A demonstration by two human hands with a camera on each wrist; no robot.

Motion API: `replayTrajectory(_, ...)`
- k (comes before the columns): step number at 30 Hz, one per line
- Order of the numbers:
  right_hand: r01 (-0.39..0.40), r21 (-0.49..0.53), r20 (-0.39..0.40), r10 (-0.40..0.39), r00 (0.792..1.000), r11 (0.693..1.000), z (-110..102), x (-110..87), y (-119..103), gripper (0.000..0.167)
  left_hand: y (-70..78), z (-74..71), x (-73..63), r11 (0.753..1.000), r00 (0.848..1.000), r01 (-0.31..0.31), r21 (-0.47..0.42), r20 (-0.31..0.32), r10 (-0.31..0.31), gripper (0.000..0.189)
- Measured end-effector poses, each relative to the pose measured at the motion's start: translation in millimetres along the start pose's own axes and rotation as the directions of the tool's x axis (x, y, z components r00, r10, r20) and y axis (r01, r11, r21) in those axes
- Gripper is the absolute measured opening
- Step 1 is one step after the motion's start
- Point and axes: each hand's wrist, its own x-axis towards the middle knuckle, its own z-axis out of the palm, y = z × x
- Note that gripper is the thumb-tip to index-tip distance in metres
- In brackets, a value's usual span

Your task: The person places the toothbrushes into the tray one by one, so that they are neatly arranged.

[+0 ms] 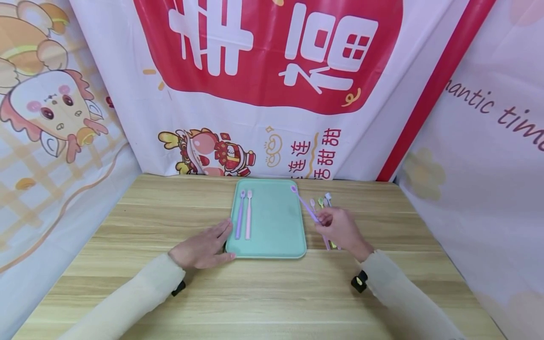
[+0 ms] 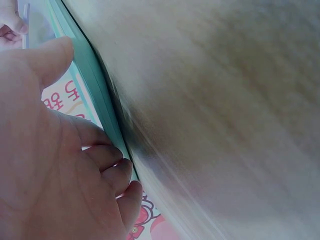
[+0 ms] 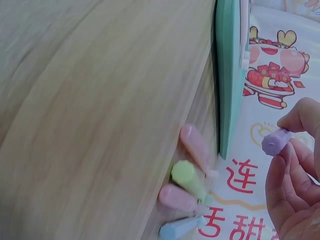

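A purple toothbrush [image 1: 305, 205] is pinched between the thumb and fingers of my right hand [image 1: 341, 231]; its head reaches over the right edge of the green tray [image 1: 274, 222]. In the right wrist view the handle end of this purple toothbrush [image 3: 276, 142] points at the camera. My left hand [image 1: 205, 244] rests against the tray's left edge with fingers extended, and the left wrist view shows its fingertips [image 2: 131, 200] along the rim. On the tray's left side lie another purple toothbrush [image 1: 240, 217] and a pink toothbrush [image 1: 249, 217], side by side.
Several toothbrushes lie on the wooden table right of the tray, partly under my right hand: a green one [image 3: 187, 177], pink ones [image 3: 177, 197] and a blue one [image 3: 180, 227]. A printed cloth [image 1: 263, 104] hangs behind the table, with more cloth at both sides.
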Motion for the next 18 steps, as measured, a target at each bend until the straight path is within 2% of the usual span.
replayTrajectory(12, 0.032, 0.058, 0.008, -0.033, 0.999, 0.998, 22, 11.5, -23, 0.014, 0.4, -0.3, -0.9, 1.0, 1.0, 0.005, -0.003, -0.001, -0.005, 0.09)
replayTrajectory(18, 0.045, 0.045, 0.001, -0.045, 0.999, 0.998, 36, 16.5, -30, 0.01, 1.5, -1.7, -1.6, 1.0, 1.0, -0.001, -0.003, 0.002, 0.001, 0.089)
